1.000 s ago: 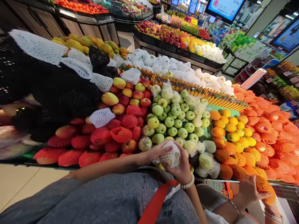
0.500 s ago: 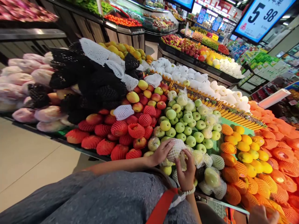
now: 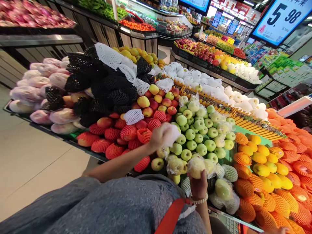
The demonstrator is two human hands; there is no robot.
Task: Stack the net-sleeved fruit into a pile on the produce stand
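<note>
My left hand (image 3: 159,137) is closed on a white foam fruit net (image 3: 172,135), blurred by motion, above the edge between the red and green apples. Lower and to the right, my right hand (image 3: 198,186), with a beaded bracelet at the wrist, grips a pale apple in clear plastic wrap (image 3: 196,167). Loose green apples (image 3: 201,149) lie just beyond it. Other plastic-wrapped apples (image 3: 175,165) sit between my hands. Red apples in red foam nets (image 3: 129,132) fill the area left of my left hand.
Black foam nets (image 3: 104,83) are heaped at the left, beside wrapped pink fruit (image 3: 39,92). Yellow and orange fruit (image 3: 262,167) lies at the right. A yellow fence strip (image 3: 255,125) runs behind the green apples. Part of another person's hand (image 3: 280,230) shows at the bottom right.
The white foam net has come off the wrapped apple. My left hand has moved up and left with the net, while my right hand keeps the apple, slightly lower.
</note>
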